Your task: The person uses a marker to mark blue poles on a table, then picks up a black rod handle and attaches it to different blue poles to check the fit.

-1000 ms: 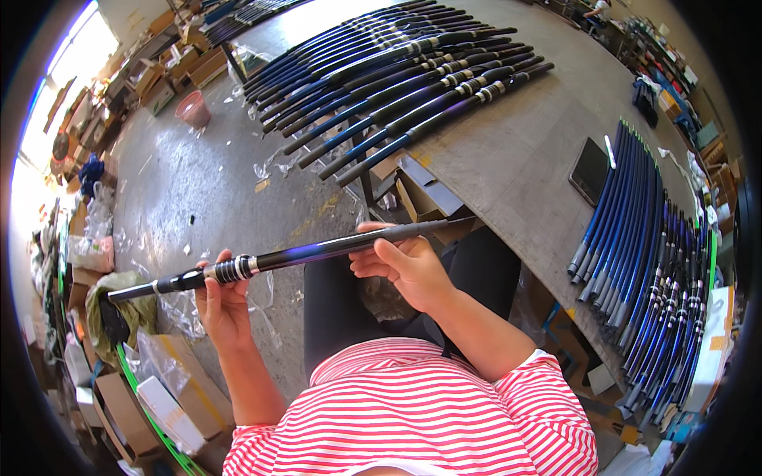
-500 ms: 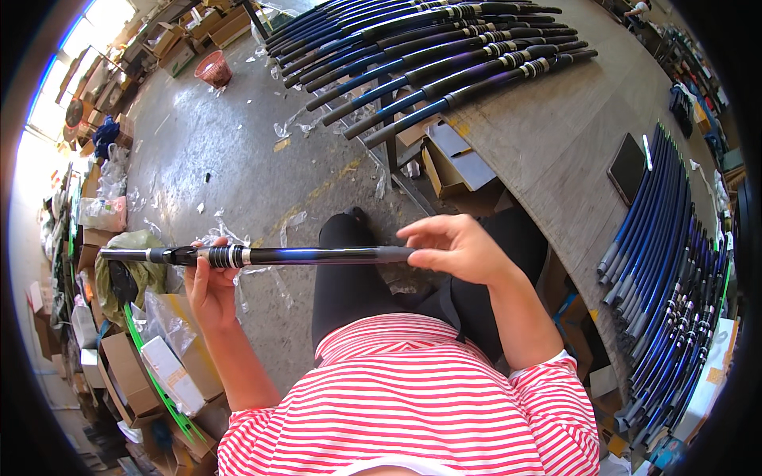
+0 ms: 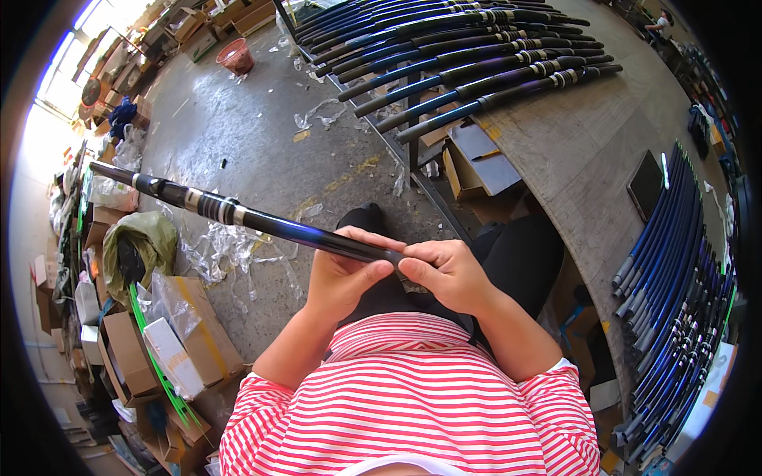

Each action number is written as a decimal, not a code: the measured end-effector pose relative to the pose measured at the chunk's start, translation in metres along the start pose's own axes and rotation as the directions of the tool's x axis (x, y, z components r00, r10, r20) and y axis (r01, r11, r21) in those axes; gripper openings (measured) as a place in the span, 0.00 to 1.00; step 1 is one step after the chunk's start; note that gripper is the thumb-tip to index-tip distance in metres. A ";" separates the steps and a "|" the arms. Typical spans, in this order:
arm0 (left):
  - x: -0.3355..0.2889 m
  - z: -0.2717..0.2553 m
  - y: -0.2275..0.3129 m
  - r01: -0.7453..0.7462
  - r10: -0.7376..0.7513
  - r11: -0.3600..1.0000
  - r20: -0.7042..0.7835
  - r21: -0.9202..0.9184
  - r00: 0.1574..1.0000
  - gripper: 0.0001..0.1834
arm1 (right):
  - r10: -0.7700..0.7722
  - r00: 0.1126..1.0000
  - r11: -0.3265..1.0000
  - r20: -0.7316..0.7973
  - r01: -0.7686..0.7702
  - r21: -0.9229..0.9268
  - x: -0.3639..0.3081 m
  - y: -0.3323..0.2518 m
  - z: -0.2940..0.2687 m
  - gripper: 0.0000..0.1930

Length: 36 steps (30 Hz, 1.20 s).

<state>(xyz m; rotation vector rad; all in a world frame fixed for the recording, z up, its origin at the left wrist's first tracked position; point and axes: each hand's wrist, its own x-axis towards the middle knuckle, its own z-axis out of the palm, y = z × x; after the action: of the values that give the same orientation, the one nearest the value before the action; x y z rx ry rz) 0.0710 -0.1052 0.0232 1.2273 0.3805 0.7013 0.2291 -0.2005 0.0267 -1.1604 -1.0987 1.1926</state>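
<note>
Half a second on, the left hand (image 3: 345, 274) has slid away from the ringed part of the rod (image 3: 290, 230) and come close beside the right hand (image 3: 448, 276), while the rod's free end has swung up to a slant. Two hands, then, on one rod: the left wraps around it with the thumb laid on top, and the right pinches it near its end, between thumb and fingers. Just where that end stops I can't tell, as the fingers cover it. The rod is in the air, off the left side of the surface (image 3: 548, 151).

I make out two batches of rods on that surface. One dark batch (image 3: 476, 63) lies at its far left, the tips poking out past the edge; the other, a blue batch (image 3: 659, 262), fills its right side. Both overlap too much for a sure count. Toward the right of the surface, by the blue batch, are one dark tablet (image 3: 646, 187) and one white stick (image 3: 665, 170). One open carton (image 3: 464, 170) sits under the surface's left edge. Well to the left of the surface I count one reddish basket (image 3: 236, 57) and one olive bag (image 3: 155, 238).
</note>
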 end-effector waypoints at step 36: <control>0.043 0.026 0.060 -0.016 -0.089 0.834 0.163 0.552 0.983 0.14 | 0.255 0.890 0.426 0.377 -0.454 0.783 0.019 0.061 0.030 0.21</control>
<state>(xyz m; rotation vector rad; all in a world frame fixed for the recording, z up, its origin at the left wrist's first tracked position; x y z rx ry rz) 0.1013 -0.0850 0.0917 1.8162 0.4711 0.4457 0.1945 -0.1782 -0.0313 -0.4508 -0.2190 1.9299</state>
